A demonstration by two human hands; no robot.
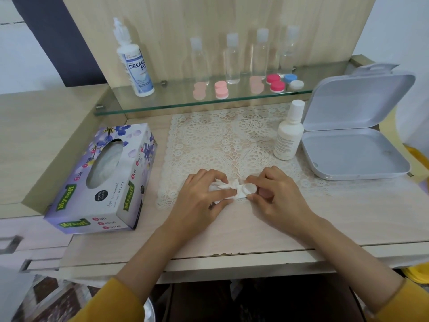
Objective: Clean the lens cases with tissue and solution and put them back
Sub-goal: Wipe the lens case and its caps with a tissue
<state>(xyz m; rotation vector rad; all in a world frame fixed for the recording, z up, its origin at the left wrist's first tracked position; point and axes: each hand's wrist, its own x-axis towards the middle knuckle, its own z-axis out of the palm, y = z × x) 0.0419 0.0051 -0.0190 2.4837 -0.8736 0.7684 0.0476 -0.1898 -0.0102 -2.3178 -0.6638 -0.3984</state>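
left hand (204, 196) pinches a wadded tissue (224, 187), right hand (276, 194) grips a white lens case (250, 188) low over the lace mat (209, 135). i'd twist the tissue into the well, holding the case steady. counted: three shelf cases (221, 89), two solution bottles (137, 63), four clear bottles (232, 63), one tissue box (99, 177).

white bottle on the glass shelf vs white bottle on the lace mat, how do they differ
The blue-labelled white bottle stands on the glass shelf, the plain white bottle on the lace mat. The first bears bold blue lettering, the second fine grey print. The first has a tapered top, the second a round cap. Both stand upright.
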